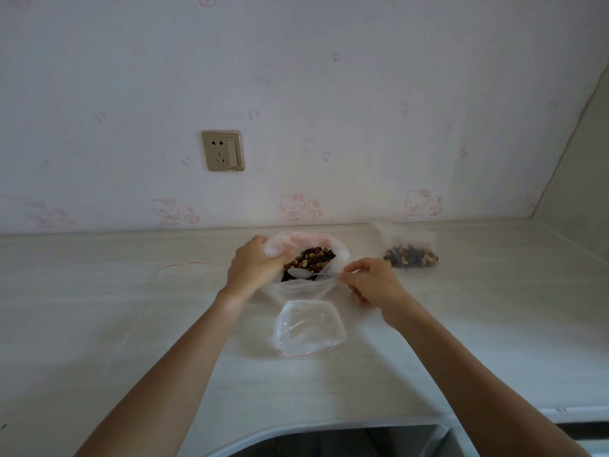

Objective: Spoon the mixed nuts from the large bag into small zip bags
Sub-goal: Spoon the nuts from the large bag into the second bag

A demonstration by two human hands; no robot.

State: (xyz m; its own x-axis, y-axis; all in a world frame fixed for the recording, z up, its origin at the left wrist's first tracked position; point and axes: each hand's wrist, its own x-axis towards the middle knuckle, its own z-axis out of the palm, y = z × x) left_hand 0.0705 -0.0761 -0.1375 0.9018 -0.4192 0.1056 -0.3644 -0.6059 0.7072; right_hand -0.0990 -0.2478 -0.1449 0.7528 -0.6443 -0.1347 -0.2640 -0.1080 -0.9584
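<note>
Fingers (354,270) of right hand (374,285) pinch spoon (309,274) lying crosswise, bowl leftward; left hand (253,265) grips bag (303,288).

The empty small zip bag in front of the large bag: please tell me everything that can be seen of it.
The empty small zip bag is clear, thin plastic with a red line along its near edge. It lies on the pale countertop, its mouth propped open toward the large bag of mixed nuts, and nothing is visible inside it. It sits just in front of that large bag, between the person's two forearms. Neither hand touches it: the left hand grips the large bag's rim, and the right hand pinches a spoon.
</note>
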